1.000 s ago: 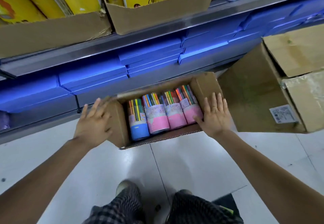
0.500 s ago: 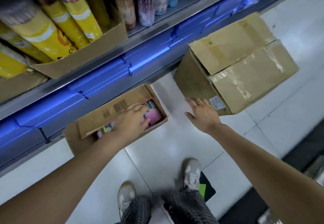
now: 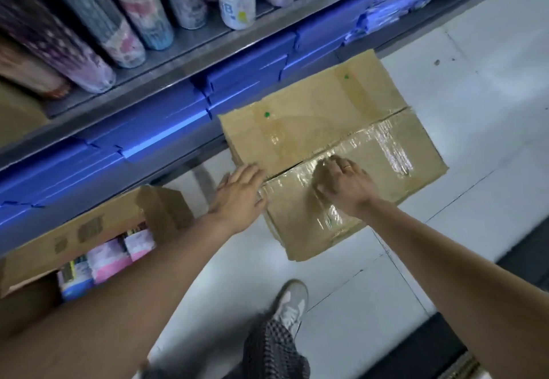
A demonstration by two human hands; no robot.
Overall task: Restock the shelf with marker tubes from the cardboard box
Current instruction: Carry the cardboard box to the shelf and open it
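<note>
Marker tubes lie in the open box at 8 o'clock on the floor. Left hand, fingers straight, rests at the taped carton's flap seam; right hand curls its fingers onto the tape there. Risk: the tape holding, so a hard pull tears cardboard or jerks the carton.

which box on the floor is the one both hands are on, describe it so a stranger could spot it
Start at the grey shelf stacked with blue packs; two cardboard boxes sit on the white floor before it. It is the large taped box on the right, touched by the left hand and right hand. Unlike the open box of marker tubes, it is closed, glossy with tape.
</note>
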